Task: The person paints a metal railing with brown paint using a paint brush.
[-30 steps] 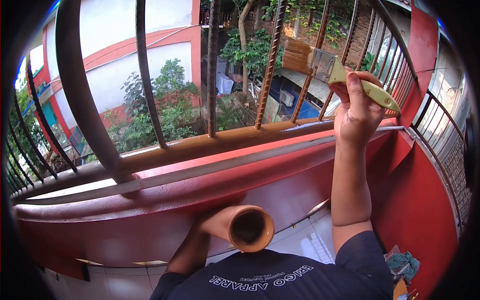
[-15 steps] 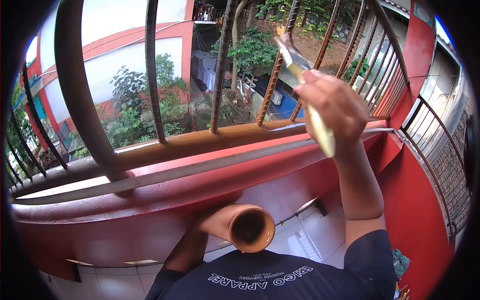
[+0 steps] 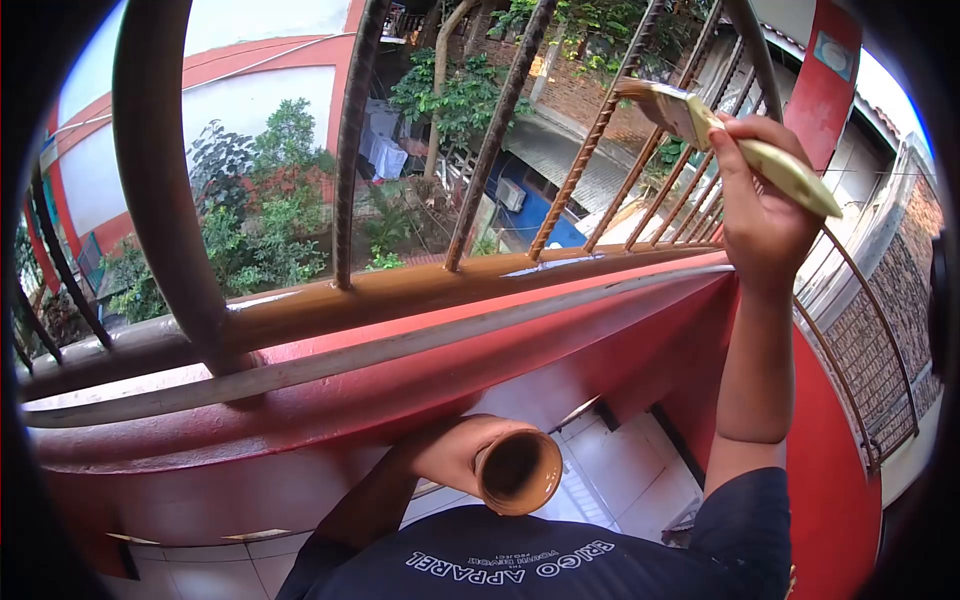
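Observation:
My right hand point(image 3: 768, 200) is raised at the upper right, its fingers closed round the pale yellow handle of a paintbrush point(image 3: 795, 180). The brush's dark bristles point left and overlap one of the twisted metal bars point(image 3: 590, 150) of the railing. Low in front of my chest, my left hand point(image 3: 440, 452) grips a brownish-orange cup point(image 3: 520, 472). The cup's open mouth faces me, its inside is dark, and its rim looks wet.
A brown lower rail point(image 3: 400, 278) runs under the bars, with a grey pipe point(image 3: 420, 348) and a red wall ledge point(image 3: 360, 400) below. A thick curved post point(image 3: 160, 180) stands left. White floor tiles point(image 3: 620, 470) lie below; plants and buildings show beyond the railing.
My right hand has moved right with the paintbrush, whose handle now slants more sideways. The view has shifted somewhat, and the cup stays in my left hand.

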The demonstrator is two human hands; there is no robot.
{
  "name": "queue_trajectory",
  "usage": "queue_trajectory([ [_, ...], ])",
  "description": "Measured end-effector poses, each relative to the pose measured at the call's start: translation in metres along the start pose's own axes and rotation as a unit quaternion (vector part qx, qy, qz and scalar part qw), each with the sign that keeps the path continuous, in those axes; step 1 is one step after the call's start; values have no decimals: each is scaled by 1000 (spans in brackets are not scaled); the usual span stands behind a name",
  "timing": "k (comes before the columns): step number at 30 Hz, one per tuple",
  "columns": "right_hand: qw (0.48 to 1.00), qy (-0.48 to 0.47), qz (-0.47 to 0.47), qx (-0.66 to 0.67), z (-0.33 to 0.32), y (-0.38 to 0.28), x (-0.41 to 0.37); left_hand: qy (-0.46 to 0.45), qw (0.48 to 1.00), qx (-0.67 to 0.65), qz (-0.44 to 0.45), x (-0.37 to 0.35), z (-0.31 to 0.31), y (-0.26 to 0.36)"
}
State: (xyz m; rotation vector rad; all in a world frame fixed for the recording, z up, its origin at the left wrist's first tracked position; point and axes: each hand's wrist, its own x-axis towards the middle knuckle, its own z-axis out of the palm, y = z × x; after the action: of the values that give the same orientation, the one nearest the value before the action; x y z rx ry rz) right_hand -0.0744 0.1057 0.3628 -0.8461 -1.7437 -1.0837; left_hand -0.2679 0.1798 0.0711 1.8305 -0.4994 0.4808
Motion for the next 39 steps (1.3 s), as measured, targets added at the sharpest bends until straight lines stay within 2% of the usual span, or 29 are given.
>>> queue_trajectory([
  [1,990,12,-110,-84,-2,-6,-1,0,1000,-7,1,0,0,1],
  [2,975,-27,-163,-146,-1,-20,-4,-1,1000,-16,0,-1,1,1],
  [5,942,-201,-222,-150,9,-29,-27,-9,1000,-25,-3,-1,1,-3],
  [7,948,-280,-144,-50,5,-37,-36,-4,999,-30,-11,-3,1,-1],
  [10,948,-296,-3,113,0,-36,-33,17,999,-34,-9,-3,2,-2],
  [11,955,-276,28,100,2,-33,-30,23,999,-37,-8,-3,4,-3],
  [13,982,-191,1,5,2,-17,-21,3,999,-40,-20,-2,3,-3],
  [15,998,-64,-10,-11,-5,0,-19,-5,998,-50,-32,-1,2,-2],
  [16,997,-27,-33,-65,-12,1,-21,-2,997,-60,-41,-1,2,-1],
  [19,994,40,-35,-99,-40,1,-58,16,996,-62,-61,1,4,2],
  [21,994,58,19,-86,-61,-4,-109,41,994,-61,-83,1,7,2],
  [25,971,80,224,-31,-102,-16,-248,136,981,-70,-118,5,30,-7],
  [27,916,116,384,-14,-121,-28,-321,176,974,-76,-124,16,45,-14],
  [29,834,150,531,3,-145,-42,-389,198,966,-94,-137,30,66,-32],
  [30,799,160,579,20,-154,-51,-410,215,951,-142,-172,35,78,-46],
  [33,767,142,625,9,-184,-63,-437,231,948,-116,-185,64,107,-92],
  [34,753,167,636,11,-189,-63,-436,241,943,-118,-195,74,114,-104],
  [37,792,151,592,-12,-199,-58,-415,249,942,-115,-194,98,129,-142],
  [39,842,149,519,6,-206,-48,-395,247,945,-77,-200,112,140,-158],
])
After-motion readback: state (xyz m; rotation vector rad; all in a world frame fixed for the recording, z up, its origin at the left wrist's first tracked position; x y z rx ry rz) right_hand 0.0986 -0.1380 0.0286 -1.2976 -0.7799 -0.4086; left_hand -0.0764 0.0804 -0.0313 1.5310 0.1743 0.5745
